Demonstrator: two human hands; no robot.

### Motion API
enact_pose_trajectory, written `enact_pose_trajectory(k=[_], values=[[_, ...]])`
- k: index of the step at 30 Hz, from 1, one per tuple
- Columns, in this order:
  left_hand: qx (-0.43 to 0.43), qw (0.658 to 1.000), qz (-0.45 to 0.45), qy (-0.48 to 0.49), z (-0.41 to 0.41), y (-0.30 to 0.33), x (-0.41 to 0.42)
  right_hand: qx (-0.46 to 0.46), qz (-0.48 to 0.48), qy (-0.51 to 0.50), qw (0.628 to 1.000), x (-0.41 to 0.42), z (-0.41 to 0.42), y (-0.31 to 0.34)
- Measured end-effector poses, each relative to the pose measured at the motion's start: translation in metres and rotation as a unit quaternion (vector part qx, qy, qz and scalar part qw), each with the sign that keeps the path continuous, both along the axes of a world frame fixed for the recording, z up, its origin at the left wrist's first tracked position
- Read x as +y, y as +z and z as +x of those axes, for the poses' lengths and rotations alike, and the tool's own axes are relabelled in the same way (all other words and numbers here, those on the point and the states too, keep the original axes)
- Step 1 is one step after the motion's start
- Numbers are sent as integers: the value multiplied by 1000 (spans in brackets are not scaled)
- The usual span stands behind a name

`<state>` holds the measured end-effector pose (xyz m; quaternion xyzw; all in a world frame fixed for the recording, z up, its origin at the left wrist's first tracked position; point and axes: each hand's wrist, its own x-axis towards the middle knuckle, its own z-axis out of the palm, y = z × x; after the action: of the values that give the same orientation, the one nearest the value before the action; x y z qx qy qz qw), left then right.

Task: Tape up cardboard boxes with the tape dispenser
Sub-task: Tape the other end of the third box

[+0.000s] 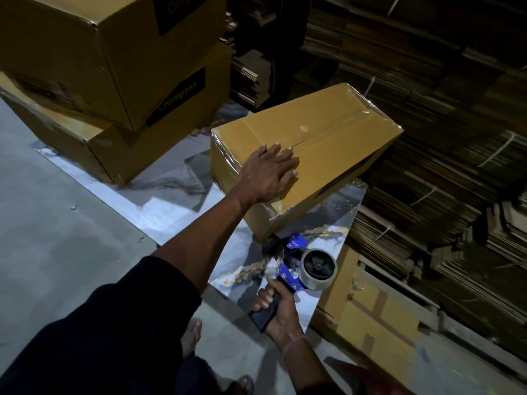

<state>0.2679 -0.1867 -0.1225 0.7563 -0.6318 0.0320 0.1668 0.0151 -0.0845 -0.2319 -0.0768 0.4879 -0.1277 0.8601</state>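
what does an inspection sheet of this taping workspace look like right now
surface: marble-patterned tabletop, glossy, box overhangs its far edge
job's things: cardboard box lying tilted, clear tape along its top seam; blue tape dispenser loaded with a clear roll, off the box
clutter: two stacked Crompton boxes at the far left
grippers: left hand flat on the box, fingers straight; right hand grips the dispenser handle
cables: nothing seen
surroundings: bundles of flattened cardboard tied with string; another carton below the table
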Motion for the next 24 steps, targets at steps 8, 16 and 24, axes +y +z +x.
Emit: enact_pose_trajectory(k=[8,16,24], values=[[66,981,-184,-2,-4,-6,19,131,18,29,991,-6,28,29],[0,976,-212,-57,9,-26,25,269,-141,312,900,-3,-2,54],[-72,969,-186,-143,24,-30,25,383,-634,214,637,-39,17,109]])
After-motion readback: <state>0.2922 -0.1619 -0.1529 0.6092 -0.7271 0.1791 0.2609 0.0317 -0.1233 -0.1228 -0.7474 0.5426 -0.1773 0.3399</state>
